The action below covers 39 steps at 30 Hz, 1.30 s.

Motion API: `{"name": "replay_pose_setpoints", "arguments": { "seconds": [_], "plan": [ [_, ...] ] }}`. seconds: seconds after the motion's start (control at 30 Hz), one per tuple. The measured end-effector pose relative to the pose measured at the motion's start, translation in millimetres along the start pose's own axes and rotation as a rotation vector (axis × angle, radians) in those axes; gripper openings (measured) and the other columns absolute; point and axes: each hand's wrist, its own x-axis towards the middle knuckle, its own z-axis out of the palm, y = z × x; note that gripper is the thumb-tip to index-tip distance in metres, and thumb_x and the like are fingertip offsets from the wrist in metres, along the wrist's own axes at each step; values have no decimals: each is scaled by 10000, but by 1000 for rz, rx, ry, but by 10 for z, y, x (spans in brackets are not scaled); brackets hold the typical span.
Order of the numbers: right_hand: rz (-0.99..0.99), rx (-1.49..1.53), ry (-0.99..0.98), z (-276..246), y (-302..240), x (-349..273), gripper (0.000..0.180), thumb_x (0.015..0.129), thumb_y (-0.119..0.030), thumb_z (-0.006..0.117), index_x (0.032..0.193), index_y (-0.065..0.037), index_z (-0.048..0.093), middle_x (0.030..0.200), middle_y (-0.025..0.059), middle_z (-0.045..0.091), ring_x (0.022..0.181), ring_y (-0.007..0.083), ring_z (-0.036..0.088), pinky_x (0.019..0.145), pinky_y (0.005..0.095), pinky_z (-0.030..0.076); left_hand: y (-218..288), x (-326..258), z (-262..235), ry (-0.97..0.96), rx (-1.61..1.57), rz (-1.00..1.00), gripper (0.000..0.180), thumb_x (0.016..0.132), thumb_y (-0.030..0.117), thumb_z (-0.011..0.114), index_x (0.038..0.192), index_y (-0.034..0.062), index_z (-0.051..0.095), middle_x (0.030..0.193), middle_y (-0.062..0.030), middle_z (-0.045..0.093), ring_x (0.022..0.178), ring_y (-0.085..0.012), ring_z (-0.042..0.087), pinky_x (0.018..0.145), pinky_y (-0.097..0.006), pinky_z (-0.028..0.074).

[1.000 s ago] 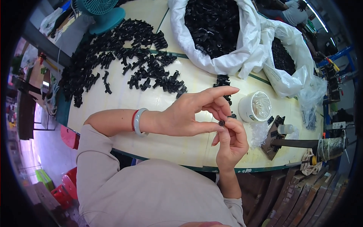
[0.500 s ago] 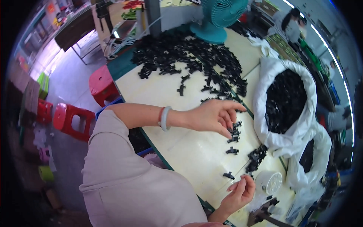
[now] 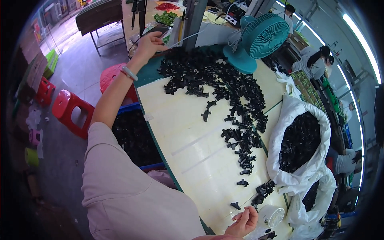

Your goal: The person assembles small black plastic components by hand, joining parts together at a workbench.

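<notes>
My left hand is stretched out over the table's far left corner, fingers bent but apart, with nothing visible in it. It is beside a pile of small black plastic clips and a white cable. At the near edge my right hand is closed, its fingertips together; what they hold, if anything, is hidden. Close to that hand are a single black clip, a small cluster of clips and a round white tub.
A teal fan stands at the table's far edge. White sacks of black parts line the right side. Left of the table are a blue crate of black parts and red stools. Other people sit at the far right.
My left hand has swung from above the middle of the table to its far left corner. My right hand stays by the white tub, still closed. The view has shifted.
</notes>
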Motion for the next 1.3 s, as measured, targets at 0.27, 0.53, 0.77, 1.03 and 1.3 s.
{"name": "replay_pose_setpoints", "arguments": {
  "seconds": [0.27, 0.53, 0.77, 1.03, 1.3],
  "plan": [
    [59, 8, 80, -55, 63, -30, 113, 850, -15, 531, 932, 26, 597, 694, 49, 553, 528, 78, 453, 469, 191, 378, 234, 247, 828, -320, 181, 155, 540, 636, -13, 736, 1142, 5, 548, 884, -57, 589, 822, -145, 603, 724, -251, 497],
    [71, 8, 161, 15, 8, -77, 117, 848, -23, 546, 945, 14, 600, 731, 43, 572, 539, 79, 461, 470, 186, 375, -173, 1208, 2120, -229, 558, 377, 486, 621, -15, 723, 1084, 26, 581, 875, -116, 622, 825, -238, 619, 746, -323, 506],
    [187, -62, 222, -47, -18, -147, 108, 848, -20, 547, 934, 4, 608, 777, 66, 607, 529, 69, 457, 457, 181, 348, -778, 1631, 2629, -80, 649, 361, 413, 686, -32, 640, 1089, 35, 575, 949, -163, 618, 898, -314, 599, 785, -390, 488],
    [234, -71, 268, -46, 64, -183, 98, 855, -13, 539, 923, 15, 604, 765, 69, 599, 533, 75, 459, 475, 195, 363, -911, 1734, 2636, -132, 594, 352, 333, 827, -3, 405, 1105, 72, 571, 1027, -206, 594, 972, -349, 571, 843, -415, 461],
    [233, -94, 258, 49, 45, -161, 104, 858, -15, 539, 934, 24, 599, 746, 65, 586, 552, 88, 473, 498, 209, 391, -833, 1795, 2543, -312, 773, 333, 332, 804, 20, 492, 1118, 86, 575, 1018, -191, 602, 955, -342, 576, 822, -405, 468]
  ]
}}
